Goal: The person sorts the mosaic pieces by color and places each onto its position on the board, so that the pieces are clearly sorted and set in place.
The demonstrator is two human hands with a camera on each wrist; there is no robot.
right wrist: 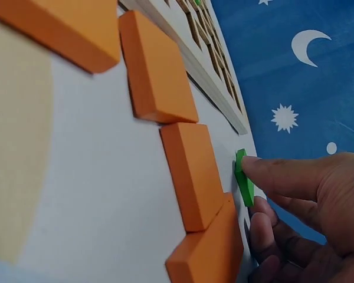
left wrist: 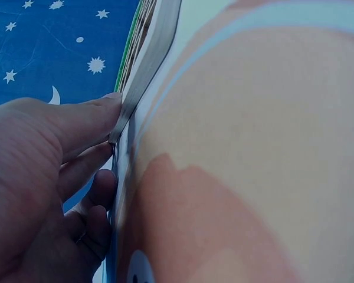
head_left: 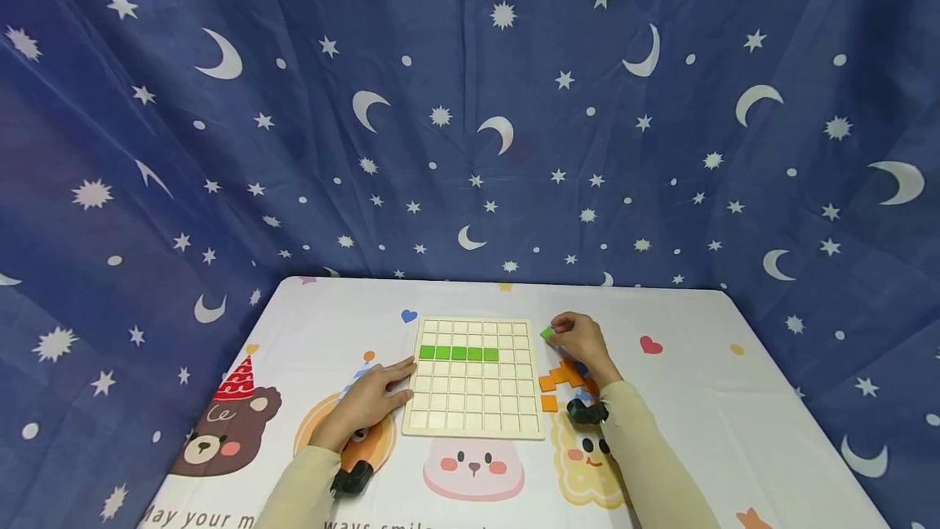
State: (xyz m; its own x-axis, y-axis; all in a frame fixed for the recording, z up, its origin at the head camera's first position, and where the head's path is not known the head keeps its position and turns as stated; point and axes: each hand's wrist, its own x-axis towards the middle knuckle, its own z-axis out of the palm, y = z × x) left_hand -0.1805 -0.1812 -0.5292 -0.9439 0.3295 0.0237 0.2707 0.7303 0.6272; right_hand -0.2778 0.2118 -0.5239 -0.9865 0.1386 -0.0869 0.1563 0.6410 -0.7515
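A pale wooden grid board [head_left: 472, 435] lies on the table, with several green square tiles [head_left: 458, 353] in one row of its cells. My left hand [head_left: 370, 398] rests at the board's left edge. Its thumb and fingertips touch the rim [left wrist: 143, 85], and the fingers are fairly straight. Beyond the board's right edge, my right hand [head_left: 580, 339] pinches a loose green tile [right wrist: 243, 177] between thumb and fingers, close to the table top. Part of that tile is hidden behind the fingertips.
Several orange square tiles [head_left: 548, 403] lie right of the board, below my right hand; some touch one another. The white table cover [head_left: 734, 398] carries printed cartoon animals. A blue curtain [head_left: 470, 145] with moons and stars hangs behind the table.
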